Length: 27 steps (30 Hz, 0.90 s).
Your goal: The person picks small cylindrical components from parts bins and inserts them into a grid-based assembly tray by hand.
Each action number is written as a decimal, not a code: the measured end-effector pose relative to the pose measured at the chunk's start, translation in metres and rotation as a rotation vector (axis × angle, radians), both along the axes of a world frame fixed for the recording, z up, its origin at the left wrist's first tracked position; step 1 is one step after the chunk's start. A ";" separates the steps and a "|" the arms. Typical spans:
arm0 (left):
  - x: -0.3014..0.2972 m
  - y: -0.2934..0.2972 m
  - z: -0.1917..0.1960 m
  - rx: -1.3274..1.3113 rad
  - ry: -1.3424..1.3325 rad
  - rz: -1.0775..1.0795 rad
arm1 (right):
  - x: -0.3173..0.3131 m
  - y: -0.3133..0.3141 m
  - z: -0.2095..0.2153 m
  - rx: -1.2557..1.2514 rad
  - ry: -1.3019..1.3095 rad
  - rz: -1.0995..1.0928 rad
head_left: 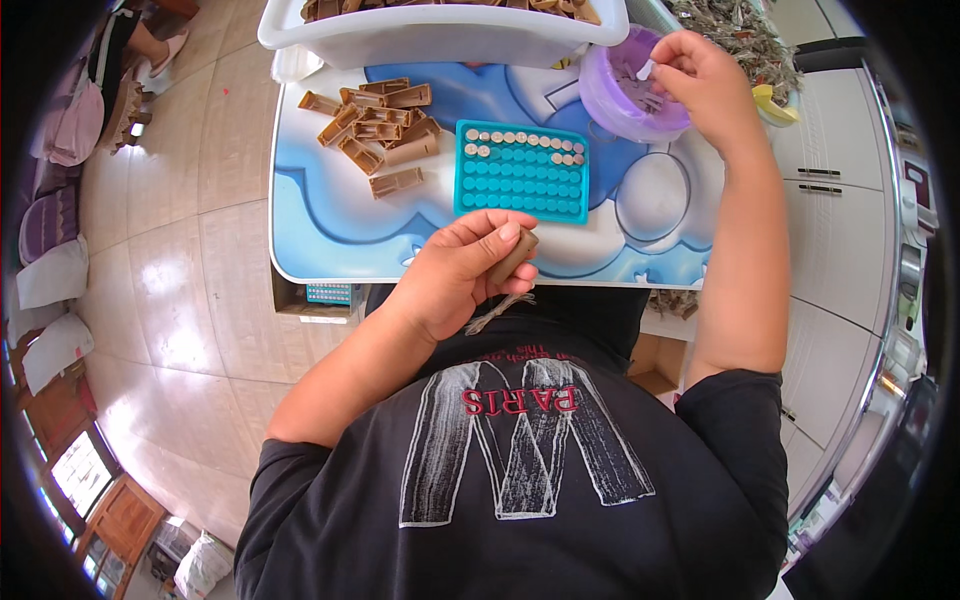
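At frame centre the left hand [455, 272] grips a small brown plastic casing [513, 257] with trailing wires, while the right hand [705, 80], upper right, pinches a tiny white piece [645, 70] over the round purple plastic bowl [625, 100], beside the teal grid tray [520, 175].

Bright, even daylight fills a sharp fisheye view ringed by a black circular border, with glare patches on the glossy tiled floor [200, 290], soft shadows under the worktop [330, 230], and straight edges bending strongly toward the rim.
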State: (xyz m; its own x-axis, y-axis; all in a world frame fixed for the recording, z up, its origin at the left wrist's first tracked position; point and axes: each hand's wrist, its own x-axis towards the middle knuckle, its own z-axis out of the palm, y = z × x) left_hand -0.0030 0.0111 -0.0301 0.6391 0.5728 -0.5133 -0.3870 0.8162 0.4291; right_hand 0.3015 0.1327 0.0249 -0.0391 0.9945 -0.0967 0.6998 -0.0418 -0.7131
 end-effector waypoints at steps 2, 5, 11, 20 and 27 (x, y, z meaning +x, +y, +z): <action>0.000 0.000 0.002 0.002 0.013 -0.003 | -0.007 -0.009 0.006 0.019 0.176 -0.035; 0.002 -0.002 0.003 0.005 0.043 0.006 | -0.024 -0.025 0.019 0.092 0.199 -0.148; 0.001 -0.002 -0.001 -0.015 -0.021 0.041 | -0.052 -0.067 0.018 0.220 0.358 -0.223; 0.003 -0.005 0.008 0.062 -0.084 0.078 | -0.106 -0.135 -0.028 -0.048 0.558 0.007; 0.005 -0.008 0.007 0.052 -0.022 0.088 | -0.115 -0.143 -0.033 0.025 0.390 -0.044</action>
State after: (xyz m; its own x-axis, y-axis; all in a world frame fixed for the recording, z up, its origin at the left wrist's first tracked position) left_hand 0.0021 0.0034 -0.0232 0.5959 0.6526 -0.4680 -0.4660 0.7557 0.4603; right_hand 0.1865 -0.0103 -0.0083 -0.0254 0.9979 -0.0589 0.3736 -0.0452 -0.9265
